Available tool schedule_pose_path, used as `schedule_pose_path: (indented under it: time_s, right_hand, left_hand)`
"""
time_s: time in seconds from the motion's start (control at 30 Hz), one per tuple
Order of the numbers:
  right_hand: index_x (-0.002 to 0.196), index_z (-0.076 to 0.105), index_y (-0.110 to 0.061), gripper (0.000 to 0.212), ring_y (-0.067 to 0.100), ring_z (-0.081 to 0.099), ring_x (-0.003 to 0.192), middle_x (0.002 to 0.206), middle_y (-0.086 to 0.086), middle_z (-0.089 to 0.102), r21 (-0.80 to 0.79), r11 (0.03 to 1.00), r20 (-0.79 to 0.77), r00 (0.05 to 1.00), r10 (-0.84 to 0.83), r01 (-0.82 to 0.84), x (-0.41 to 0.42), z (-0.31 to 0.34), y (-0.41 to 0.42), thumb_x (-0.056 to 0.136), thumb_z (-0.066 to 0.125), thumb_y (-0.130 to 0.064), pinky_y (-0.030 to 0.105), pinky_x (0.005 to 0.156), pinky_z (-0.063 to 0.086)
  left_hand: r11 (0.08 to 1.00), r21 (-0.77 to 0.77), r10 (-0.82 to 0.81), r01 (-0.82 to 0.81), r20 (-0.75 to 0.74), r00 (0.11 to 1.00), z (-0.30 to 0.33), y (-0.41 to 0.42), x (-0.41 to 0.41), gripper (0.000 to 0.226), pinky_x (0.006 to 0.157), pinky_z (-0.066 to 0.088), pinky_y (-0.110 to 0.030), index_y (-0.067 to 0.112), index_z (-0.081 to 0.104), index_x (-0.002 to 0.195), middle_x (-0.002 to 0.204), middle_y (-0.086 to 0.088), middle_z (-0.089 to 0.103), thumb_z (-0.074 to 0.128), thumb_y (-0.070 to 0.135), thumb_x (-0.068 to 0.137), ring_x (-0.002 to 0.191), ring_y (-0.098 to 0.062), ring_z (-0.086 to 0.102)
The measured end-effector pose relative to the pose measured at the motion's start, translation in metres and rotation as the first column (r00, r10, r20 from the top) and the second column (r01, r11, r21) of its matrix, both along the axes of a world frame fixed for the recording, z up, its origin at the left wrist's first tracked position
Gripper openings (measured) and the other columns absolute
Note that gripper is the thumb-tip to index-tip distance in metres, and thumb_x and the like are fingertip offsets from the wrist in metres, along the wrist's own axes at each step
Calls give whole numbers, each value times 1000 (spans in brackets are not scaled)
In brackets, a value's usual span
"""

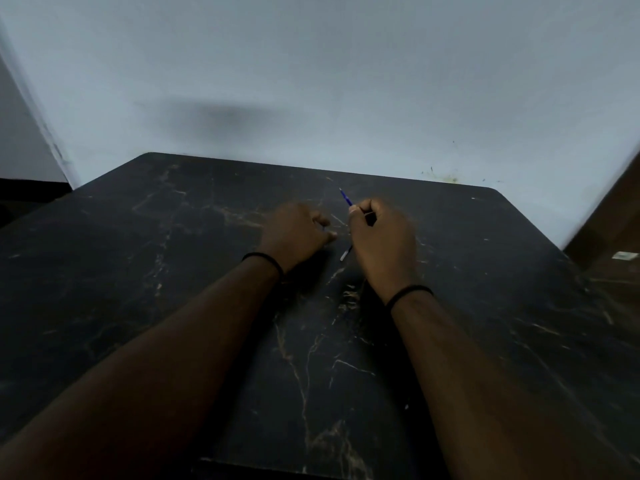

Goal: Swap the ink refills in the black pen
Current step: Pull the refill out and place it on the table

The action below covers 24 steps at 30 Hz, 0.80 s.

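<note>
Right hand point(381, 237) is pinching the blue refill point(346, 198), left hand point(298, 233) is curling (probably empty), so it's risking slipping.

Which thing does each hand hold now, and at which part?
The right hand pinches a thin blue ink refill near its middle. The left hand is curled; whether it holds anything cannot be told.

Black marble-look table point(173, 271) with tan veins, rounded far corners. Pale blue-grey wall point(311, 64) at 12 o'clock, soft shadow on it. Dim light. Brown wooden furniture point(609, 216) at 3 o'clock.
</note>
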State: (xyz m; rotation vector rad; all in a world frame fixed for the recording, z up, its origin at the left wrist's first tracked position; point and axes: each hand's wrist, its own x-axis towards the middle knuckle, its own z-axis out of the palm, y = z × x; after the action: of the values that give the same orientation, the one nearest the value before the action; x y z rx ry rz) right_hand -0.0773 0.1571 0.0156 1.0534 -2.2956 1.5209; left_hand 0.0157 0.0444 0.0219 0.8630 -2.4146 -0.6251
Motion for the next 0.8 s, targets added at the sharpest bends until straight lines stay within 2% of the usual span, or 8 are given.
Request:
schedule_pose_path:
  time_s: [0.1,0.3,0.43,0.5,0.57,0.63,0.7,0.8]
  right_hand:
    - [64,51,-32,29,0,54,59,61,-14,57,-5,1000,13,1000,1,-1,1,1,0,93,56,-35,21,52,34]
    - [66,53,-31,28,-3,54,59,61,-15,57,2,1000,35,999,7,-7,2,1,0,94,56,-35,18,52,33]
    - [75,62,-24,22,6,61,67,70,-7,66,-66,997,90,995,40,-35,2,3,1,95,56,-32,27,60,44]
    - [80,64,-25,19,10,64,72,76,-5,69,-143,989,134,990,53,-33,4,7,2,97,56,-31,30,66,50]
    - [83,62,-30,16,9,66,75,78,-7,71,-255,967,170,983,65,-20,6,12,4,98,57,-29,34,72,56]
    - [85,58,-31,14,11,69,78,81,-6,72,-361,932,185,980,78,-6,9,17,5,99,58,-28,38,76,58]
    - [89,56,-25,10,12,70,81,85,-5,73,-434,901,186,978,99,-9,10,20,6,99,59,-25,40,78,59]
    - [92,56,-24,8,14,71,86,90,-2,74,-465,884,195,970,148,-41,11,21,5,99,59,-23,44,81,58]
  left_hand:
    - [997,-82,-1,9,91,996,1,1,-1,34,89,56,-38,20,73,112,107,-5,75,74,36,82,95,-21,68]
    - [980,-195,47,-29,84,995,-2,0,-2,43,91,53,-36,26,69,118,113,-3,72,73,44,80,102,-22,66]
    - [987,-153,33,-50,-115,993,1,3,-3,23,80,56,-34,22,74,101,91,-2,74,72,37,83,84,-18,68]
    - [998,-68,-23,6,-248,968,1,6,-3,12,69,54,-26,19,76,93,84,-1,75,70,26,85,70,-8,65]
    - [994,35,-88,106,-330,940,0,11,-4,11,62,50,-16,18,76,95,82,-2,75,69,18,86,62,-2,63]
    - [965,125,-166,230,-387,907,-1,18,-6,16,71,54,-20,12,75,101,89,-6,76,71,10,85,76,-13,70]
    - [919,173,-242,355,-463,852,-1,24,-8,21,85,57,-32,3,73,105,97,-12,75,73,6,84,90,-23,72]
    - [867,162,-323,471,-536,780,-3,30,-11,23,88,58,-36,2,72,106,100,-10,76,73,7,84,93,-22,72]
